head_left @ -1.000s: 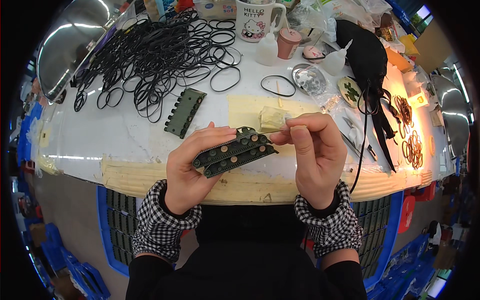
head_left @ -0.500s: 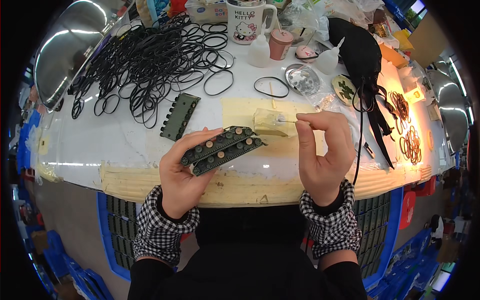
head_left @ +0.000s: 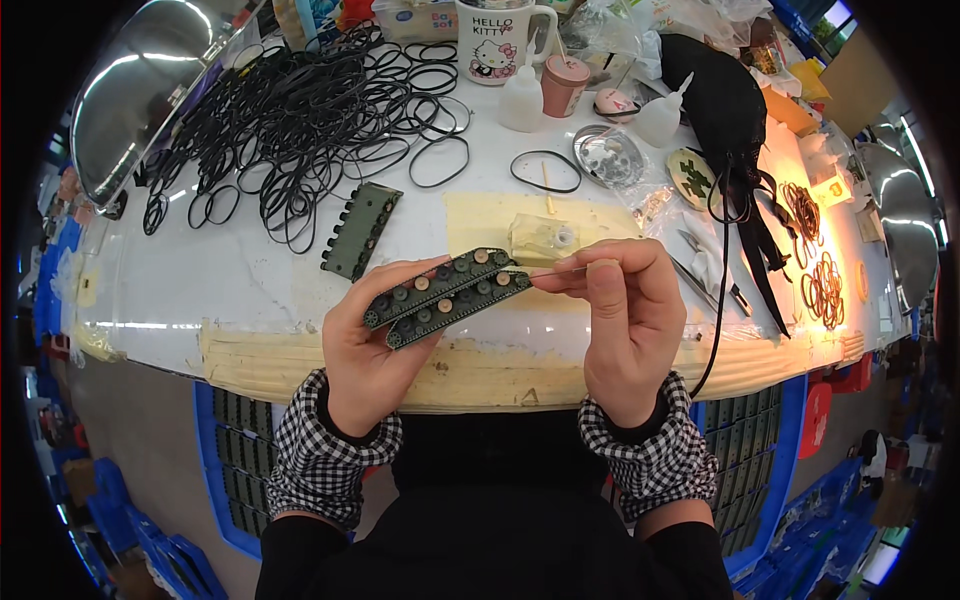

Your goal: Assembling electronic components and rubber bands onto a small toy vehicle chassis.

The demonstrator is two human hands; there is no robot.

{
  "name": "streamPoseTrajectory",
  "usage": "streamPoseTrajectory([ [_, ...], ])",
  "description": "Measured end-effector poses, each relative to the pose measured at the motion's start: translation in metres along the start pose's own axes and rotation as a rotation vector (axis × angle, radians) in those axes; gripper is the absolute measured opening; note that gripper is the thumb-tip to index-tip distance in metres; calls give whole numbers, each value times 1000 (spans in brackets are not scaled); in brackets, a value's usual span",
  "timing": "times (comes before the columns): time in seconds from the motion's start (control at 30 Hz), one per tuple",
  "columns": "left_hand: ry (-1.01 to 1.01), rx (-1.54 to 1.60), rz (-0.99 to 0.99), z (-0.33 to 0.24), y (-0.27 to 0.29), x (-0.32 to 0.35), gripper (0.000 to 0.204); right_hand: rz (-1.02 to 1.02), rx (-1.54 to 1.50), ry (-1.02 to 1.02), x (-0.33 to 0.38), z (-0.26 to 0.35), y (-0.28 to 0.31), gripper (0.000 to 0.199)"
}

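My left hand (head_left: 372,365) is closed around a dark green model tank chassis (head_left: 440,297), tilted so both rows of road wheels show; a few wheels are tan. My right hand (head_left: 635,330) pinches a thin needle-like rod (head_left: 573,271). Its fingertips are close to the chassis's right end; whether the rod touches it I cannot tell. Just behind stands a tape-covered block (head_left: 535,238) with a small whitish, glossy patch on top. Another green chassis piece (head_left: 362,230) lies on its own behind my left hand.
Black rubber bands (head_left: 300,130) lie heaped at back left. Behind are a white mug (head_left: 490,45), a squeeze bottle (head_left: 521,100), a pink cup (head_left: 564,85) and a metal dish (head_left: 608,155). Tweezers (head_left: 695,285) and a black bag (head_left: 712,110) lie right. Blue trays (head_left: 205,430) flank my lap.
My right hand has moved left and slightly down with the rod, from the taped block to the chassis's right end. My left hand and the chassis have hardly moved.
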State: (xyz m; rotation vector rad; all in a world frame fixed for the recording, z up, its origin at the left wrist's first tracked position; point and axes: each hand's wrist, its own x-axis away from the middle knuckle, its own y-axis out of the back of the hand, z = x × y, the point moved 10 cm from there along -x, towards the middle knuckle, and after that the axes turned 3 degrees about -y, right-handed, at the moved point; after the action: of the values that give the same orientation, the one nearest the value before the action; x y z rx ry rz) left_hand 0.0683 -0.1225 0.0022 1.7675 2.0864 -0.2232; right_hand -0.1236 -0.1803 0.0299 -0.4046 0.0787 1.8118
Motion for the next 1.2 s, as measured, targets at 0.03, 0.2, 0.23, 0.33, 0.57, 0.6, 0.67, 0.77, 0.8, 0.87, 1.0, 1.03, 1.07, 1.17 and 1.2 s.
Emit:
streamPoseTrajectory([
  [0.03, 22, 5, 1, 2, 0, 1, 41, 0, -2, 5, 0, 1, 0, 10],
  [0.2, -16, -3, 23, -1, -1, -1, 43, 6, 12, 13, 0, 0, -1, 10],
  [0.23, -38, -26, 37, -4, -1, -2, 43, 5, 17, 7, 0, 0, -1, 10],
  [0.33, -79, -72, 59, -7, -2, -3, 38, 21, 75, 44, 0, 3, -2, 9],
  [0.57, -119, -66, 35, -10, -2, -4, 41, 28, 123, 66, -1, 3, -3, 8],
  [0.6, -119, -66, 34, -10, -1, -4, 41, 30, 138, 72, -1, 3, -3, 8],
  [0.67, -123, -72, 35, -10, -2, -4, 41, 29, 148, 72, 0, 3, -3, 8],
  [0.77, -127, -84, 30, -11, -1, -3, 40, -14, 102, 55, -1, 4, 1, 8],
  [0.8, -124, -81, 27, -11, -1, -3, 40, -54, 67, 49, -1, 5, 5, 7],
  [0.87, -124, -85, 19, -11, 0, -3, 40, -120, 199, 122, -1, 11, 15, 6],
  [1.0, -127, -87, 14, -10, -1, -5, 40, -158, 773, 404, -13, 33, 24, 8],
  [1.03, -129, -83, 12, -11, -1, -5, 40, -122, 907, 442, -15, 35, 17, 10],
  [1.07, -130, -73, 12, -10, -1, -4, 40, -85, 1040, 479, -15, 35, 10, 11],
  [1.17, -132, -50, 24, -9, -3, -4, 41, -103, 1088, 511, -12, 40, 7, 14],
  [1.2, -130, -50, 36, -10, -4, -4, 41, -129, 1077, 549, -9, 45, 6, 14],
])
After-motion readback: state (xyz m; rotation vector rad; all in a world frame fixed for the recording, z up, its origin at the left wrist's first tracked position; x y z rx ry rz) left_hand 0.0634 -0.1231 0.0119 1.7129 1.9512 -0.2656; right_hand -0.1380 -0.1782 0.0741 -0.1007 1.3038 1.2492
